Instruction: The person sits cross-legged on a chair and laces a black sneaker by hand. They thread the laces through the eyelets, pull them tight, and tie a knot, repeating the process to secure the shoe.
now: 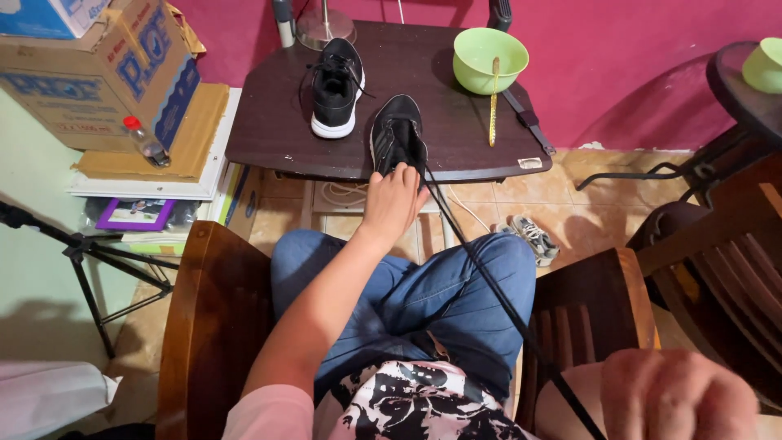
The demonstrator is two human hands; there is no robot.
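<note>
Across the dark wooden table [277, 138] set against a magenta wall [619, 57], two black sneakers sit apart: one [336, 88] upright near the back with its lace loose, the other [397, 134] at the front edge, toe toward the seated person. The left hand [393, 201] reaches forward and rests its fingers on that near shoe, steadying it rather than gripping; the fingers lie loosely spread. The right hand [680, 399], close to the camera and blurred, is curled into a fist around a long black shoelace [489, 281] that runs taut from the near shoe back to it. Judging by this, the lace is being drawn through or out of the eyelets, and the next pull calls for the shoe to be held firm so it does not slide off the edge. A green bowl [489, 59] with a yellow measuring tape [494, 102] stands behind. Cardboard boxes [98, 73] stack at left, small grey shoes [533, 239] lie on the tiled floor [570, 204].
</note>
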